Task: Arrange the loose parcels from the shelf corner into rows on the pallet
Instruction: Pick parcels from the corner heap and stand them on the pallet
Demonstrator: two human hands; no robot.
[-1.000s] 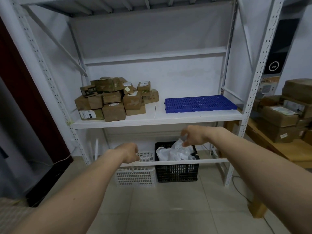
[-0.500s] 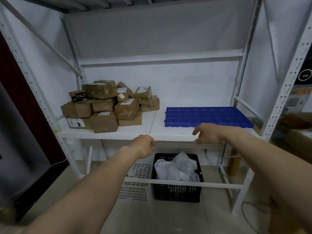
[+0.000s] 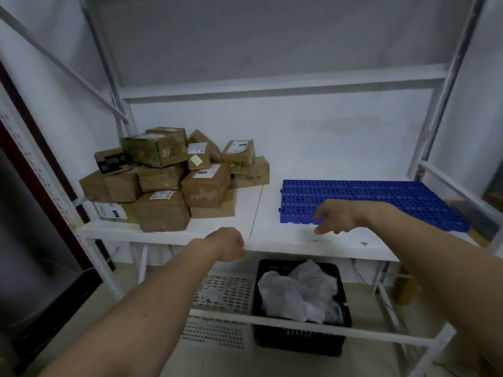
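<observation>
parcels: brown cardboard boxes heaped loosely in the left corner of the shelf, well left of the pallet, none moved yet
top box: tilted on the heap; likely to slide if a lower box is pulled first
pallet: blue perforated plastic, flat on the shelf, nothing on it
left hand: at the shelf front edge, left of the pallet, fingers curled under, holding nothing
right hand: over the pallet's front-left corner, fingers drooping loose, holding nothing
risk: heap collapse off the shelf edge; a fallen box could land in the black crate below the pallet
risk: rows skewing if the first box sits crooked
</observation>
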